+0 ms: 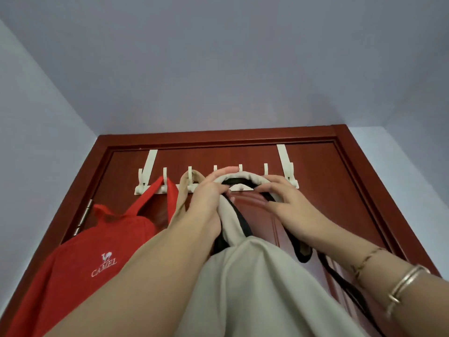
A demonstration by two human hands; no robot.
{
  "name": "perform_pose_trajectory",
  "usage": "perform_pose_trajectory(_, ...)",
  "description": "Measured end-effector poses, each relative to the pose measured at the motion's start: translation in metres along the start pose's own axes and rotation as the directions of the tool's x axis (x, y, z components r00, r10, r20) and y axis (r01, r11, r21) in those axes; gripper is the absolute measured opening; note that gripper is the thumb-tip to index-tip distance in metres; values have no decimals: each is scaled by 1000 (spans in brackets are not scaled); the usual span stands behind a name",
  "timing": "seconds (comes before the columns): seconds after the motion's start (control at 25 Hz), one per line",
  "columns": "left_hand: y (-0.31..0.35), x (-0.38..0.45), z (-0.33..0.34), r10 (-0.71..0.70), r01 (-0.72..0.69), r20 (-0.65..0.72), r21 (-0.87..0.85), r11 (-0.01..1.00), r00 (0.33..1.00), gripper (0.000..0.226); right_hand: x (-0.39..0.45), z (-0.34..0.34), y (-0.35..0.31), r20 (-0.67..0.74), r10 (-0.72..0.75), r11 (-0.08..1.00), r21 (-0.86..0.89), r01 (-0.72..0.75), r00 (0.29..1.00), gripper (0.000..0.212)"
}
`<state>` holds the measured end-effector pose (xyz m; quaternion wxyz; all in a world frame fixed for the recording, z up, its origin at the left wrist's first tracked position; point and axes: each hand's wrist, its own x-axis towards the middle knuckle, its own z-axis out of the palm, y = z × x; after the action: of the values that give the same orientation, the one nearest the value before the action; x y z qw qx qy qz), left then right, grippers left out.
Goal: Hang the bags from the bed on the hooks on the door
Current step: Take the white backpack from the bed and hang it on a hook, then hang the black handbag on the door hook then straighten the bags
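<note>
A white over-door hook rack (289,171) spans the top of the dark red door (315,190). A red "CAMEL" bag (80,251) hangs by its strap from a hook on the left. Next to it a beige strap (184,183) loops over another hook. I hold up a cream bag (255,288) with black trim. Its handle (243,178) arches across the middle hooks. My left hand (209,198) grips the handle's left side, and my right hand (284,203) pinches its right side.
The door frame (364,181) runs close on the right and a metal hinge (83,217) sits on the left. Two free hooks (266,169) stand right of my hands. Pale walls and ceiling surround the door. Bracelets circle my right wrist.
</note>
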<state>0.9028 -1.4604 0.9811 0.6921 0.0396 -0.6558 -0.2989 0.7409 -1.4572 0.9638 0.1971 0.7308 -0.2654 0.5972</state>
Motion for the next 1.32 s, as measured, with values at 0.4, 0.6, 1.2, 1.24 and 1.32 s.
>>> perform_pose_trajectory(0.4, -41, 205, -7, 426, -166, 61, 962, 216, 903, 26, 203, 59, 91, -62, 237, 960, -136, -243, 970, 52)
perform_pose_trajectory(0.6, -77, 193, -7, 304, -223, 311, 930, -292, 900, 57, 181, 72, 104, 6, 181, 951, -256, -174, 983, 60)
perform_pose_trajectory(1.2, -59, -37, 63, 208, -409, 369, 890, 202, 906, 43, -108, -108, 17, -6, 500, 847, -209, -490, 866, 40)
perform_pose_trajectory(1.24, -58, -68, 88, 174, -427, 392, 859, 282, 903, 41, -145, -141, -2, -22, 567, 794, -250, -554, 823, 39)
perform_pose_trajectory(1.32, -62, -119, 125, 150, -450, 429, 786, 424, 891, 38, -208, -190, -29, -63, 671, 704, -257, -662, 739, 37)
